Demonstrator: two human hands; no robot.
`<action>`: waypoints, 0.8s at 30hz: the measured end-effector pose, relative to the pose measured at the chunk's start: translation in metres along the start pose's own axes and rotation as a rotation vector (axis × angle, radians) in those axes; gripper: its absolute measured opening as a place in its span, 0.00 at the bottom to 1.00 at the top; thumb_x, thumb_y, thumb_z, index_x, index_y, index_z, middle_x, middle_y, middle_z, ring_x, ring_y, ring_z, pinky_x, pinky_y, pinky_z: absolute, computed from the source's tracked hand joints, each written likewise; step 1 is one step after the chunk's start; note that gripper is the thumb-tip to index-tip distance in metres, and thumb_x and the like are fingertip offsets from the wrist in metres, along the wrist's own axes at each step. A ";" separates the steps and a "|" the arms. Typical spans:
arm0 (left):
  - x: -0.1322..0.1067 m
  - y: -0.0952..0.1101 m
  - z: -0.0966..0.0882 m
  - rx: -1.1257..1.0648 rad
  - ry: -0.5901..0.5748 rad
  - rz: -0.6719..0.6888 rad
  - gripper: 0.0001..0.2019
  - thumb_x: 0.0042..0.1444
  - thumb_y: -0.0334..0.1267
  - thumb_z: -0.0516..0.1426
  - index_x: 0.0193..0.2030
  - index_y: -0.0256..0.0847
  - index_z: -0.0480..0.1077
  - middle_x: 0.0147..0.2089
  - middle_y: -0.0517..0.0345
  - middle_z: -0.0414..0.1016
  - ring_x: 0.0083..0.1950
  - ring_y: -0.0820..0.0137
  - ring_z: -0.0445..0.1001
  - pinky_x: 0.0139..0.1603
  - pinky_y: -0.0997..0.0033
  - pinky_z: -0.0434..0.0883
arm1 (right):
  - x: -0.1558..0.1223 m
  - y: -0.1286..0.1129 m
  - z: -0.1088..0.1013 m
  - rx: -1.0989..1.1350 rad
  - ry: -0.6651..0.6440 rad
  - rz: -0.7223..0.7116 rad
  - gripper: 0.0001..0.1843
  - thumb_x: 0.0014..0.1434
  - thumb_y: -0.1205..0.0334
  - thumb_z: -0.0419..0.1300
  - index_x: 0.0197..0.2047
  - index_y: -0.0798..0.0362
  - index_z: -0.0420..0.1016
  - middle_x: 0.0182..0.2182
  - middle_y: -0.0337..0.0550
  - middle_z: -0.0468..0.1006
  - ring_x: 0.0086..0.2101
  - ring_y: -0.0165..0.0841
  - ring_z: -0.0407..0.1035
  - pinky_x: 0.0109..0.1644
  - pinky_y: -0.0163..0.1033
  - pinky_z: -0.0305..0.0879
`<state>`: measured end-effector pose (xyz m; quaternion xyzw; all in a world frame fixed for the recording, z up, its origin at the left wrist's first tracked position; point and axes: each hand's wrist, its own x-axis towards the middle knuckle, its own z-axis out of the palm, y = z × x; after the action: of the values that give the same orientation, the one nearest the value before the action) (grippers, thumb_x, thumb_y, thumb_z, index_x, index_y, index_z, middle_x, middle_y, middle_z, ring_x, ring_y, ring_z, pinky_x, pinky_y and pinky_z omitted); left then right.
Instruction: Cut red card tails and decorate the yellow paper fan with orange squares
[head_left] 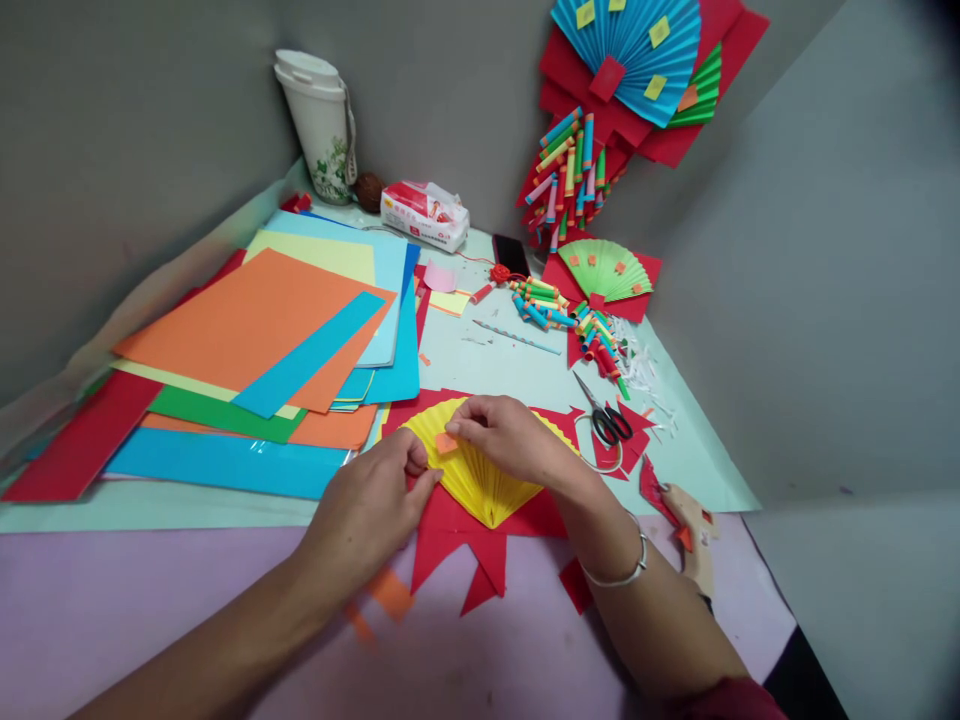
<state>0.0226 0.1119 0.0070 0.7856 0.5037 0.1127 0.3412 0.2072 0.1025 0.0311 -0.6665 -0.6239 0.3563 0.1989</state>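
Observation:
A yellow pleated paper fan lies on a red star-shaped paper backing at the table's front centre. My right hand rests on the fan's top and pinches a small orange paper square against it. Just left of the square, my left hand has its fingers curled and its thumb and forefinger tips at the fan's left edge. A silver bracelet sits on my right wrist.
A stack of coloured paper sheets fills the left. Scissors and a glue gun lie to the right, rolled paper tubes behind. A cup, tissue pack and phone stand at the back. Finished fans hang on the wall.

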 end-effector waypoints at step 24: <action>-0.005 0.002 0.000 0.176 -0.002 0.019 0.07 0.63 0.40 0.50 0.39 0.45 0.69 0.35 0.58 0.78 0.35 0.62 0.74 0.31 0.66 0.60 | 0.004 -0.007 0.022 -0.215 0.075 -0.046 0.11 0.62 0.66 0.56 0.28 0.54 0.75 0.31 0.42 0.79 0.32 0.31 0.68 0.35 0.36 0.55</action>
<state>0.0217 0.1066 0.0097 0.8173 0.5039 0.0702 0.2703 0.1863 0.1030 0.0200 -0.6822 -0.6660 0.2575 0.1574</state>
